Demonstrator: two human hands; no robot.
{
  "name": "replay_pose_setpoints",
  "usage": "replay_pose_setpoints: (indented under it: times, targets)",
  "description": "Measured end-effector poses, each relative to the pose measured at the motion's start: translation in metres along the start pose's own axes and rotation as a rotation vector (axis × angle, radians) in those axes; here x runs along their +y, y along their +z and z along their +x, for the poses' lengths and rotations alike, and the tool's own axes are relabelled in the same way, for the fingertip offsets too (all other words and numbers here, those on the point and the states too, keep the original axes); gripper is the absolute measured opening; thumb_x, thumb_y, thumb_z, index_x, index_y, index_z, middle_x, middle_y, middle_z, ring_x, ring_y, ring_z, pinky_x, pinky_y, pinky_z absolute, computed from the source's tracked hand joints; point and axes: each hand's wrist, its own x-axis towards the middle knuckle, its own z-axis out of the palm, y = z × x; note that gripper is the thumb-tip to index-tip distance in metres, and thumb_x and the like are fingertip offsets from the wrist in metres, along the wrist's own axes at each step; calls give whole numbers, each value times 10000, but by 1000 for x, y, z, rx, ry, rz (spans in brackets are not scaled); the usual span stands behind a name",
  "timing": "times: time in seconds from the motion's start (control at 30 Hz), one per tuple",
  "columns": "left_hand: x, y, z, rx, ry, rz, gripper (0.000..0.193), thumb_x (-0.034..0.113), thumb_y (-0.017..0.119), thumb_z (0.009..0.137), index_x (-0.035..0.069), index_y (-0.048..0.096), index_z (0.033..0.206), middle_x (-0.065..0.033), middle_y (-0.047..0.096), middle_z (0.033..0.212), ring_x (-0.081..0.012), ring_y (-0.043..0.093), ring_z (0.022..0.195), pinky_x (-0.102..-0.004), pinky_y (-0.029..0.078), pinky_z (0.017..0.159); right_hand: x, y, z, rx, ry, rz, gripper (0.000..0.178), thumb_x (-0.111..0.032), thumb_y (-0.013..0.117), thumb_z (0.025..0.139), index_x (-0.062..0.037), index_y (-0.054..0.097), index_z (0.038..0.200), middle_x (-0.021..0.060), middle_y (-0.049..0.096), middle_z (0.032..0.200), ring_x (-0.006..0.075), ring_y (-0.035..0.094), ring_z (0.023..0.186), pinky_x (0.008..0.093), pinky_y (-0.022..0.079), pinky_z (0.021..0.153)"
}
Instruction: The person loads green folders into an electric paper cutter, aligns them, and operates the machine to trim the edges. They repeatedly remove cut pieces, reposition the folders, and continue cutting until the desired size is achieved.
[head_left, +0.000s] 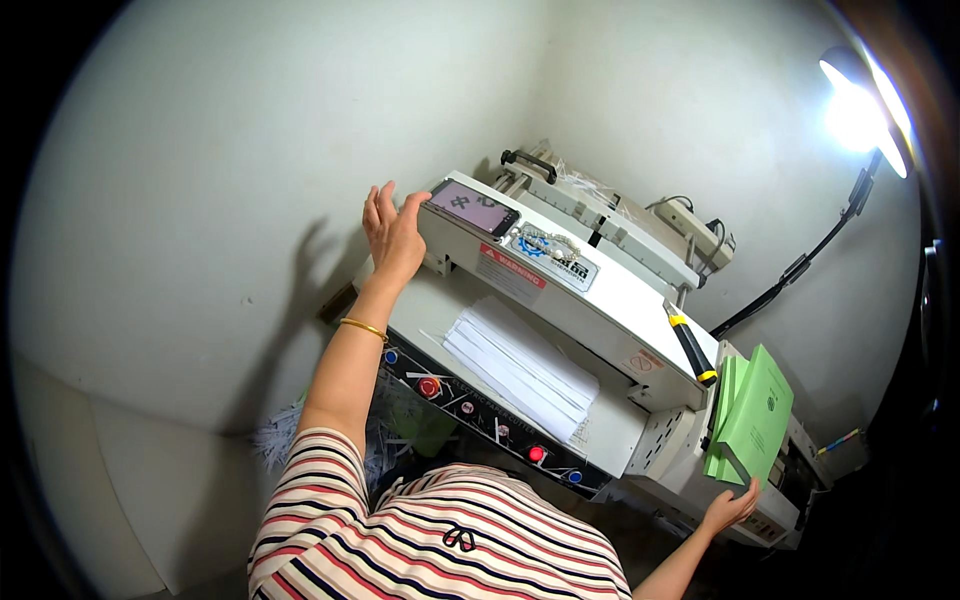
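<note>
Left hand [395,243]: fingers spread, gripping nothing, at the corner of one phone [474,207] atop one white machine [630,315]. Right hand [731,508]: fingers bent at the lower edge of at least two green booklets [757,418], machine's right end; can't tell if gripping. One paper stack [520,365] inside.

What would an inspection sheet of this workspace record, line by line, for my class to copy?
Surface: boxy white metal machine, items on top and bed.
Job's things: thick green paper-covered book, lying on other green books; rectangular black-edged phone, screen lit, on the machine's top.
Clutter: loose stack of white paper sheets on the bed; yellow-and-black utility knife and pale beaded chain on top; white shredded paper strips at lower left.
Hands: bare left hand, fingers spread, at the phone's left end; bare right hand at the book's lower edge, grip unclear.
Cables: thin dark cord behind the machine.
Surroundings: pale walls; lit lamp on black jointed arm, right.
</note>
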Motion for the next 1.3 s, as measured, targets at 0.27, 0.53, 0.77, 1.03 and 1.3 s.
replay_pose_setpoints:
  times: [0.27,0.53,0.77,1.03,1.3]
  targets:
    - [-10,8,4,19,71,-18,543,-117,461,779,221,577,1188,-177,330,1395,-412,227,1337,-517,211,1099,-7,-15,-102,30,415,-58,468,-9,493,712,-74,577,1168,131,612,1173,344,530,1117,439,382,971]
    - [-12,10,9,11,108,-42,546,-127,463,764,198,578,1188,-160,336,1386,-400,228,1336,-513,205,1103,-1,-23,-174,-105,712,-166,461,-49,517,711,-160,591,1152,115,614,1156,345,524,1096,470,376,948]
    - [-15,10,11,14,114,-92,555,-138,478,726,179,584,1169,-174,348,1371,-417,229,1332,-544,182,1115,-11,-31,-198,-189,660,-235,425,-60,524,720,-169,590,1126,97,600,1182,337,515,1110,524,358,948]
    - [-2,5,17,-20,277,-155,577,-137,456,731,209,599,1170,-134,383,1367,-390,250,1329,-499,197,1114,-29,-34,-233,-377,696,-359,390,-64,550,724,-158,590,1100,98,605,1121,344,510,1101,525,345,958]
    - [-6,10,18,-8,285,-145,585,-145,443,722,192,592,1176,-128,409,1336,-387,269,1317,-509,203,1106,-35,-53,-266,-621,795,-353,368,-78,571,734,-163,595,1091,85,610,1124,323,514,1108,520,344,963]
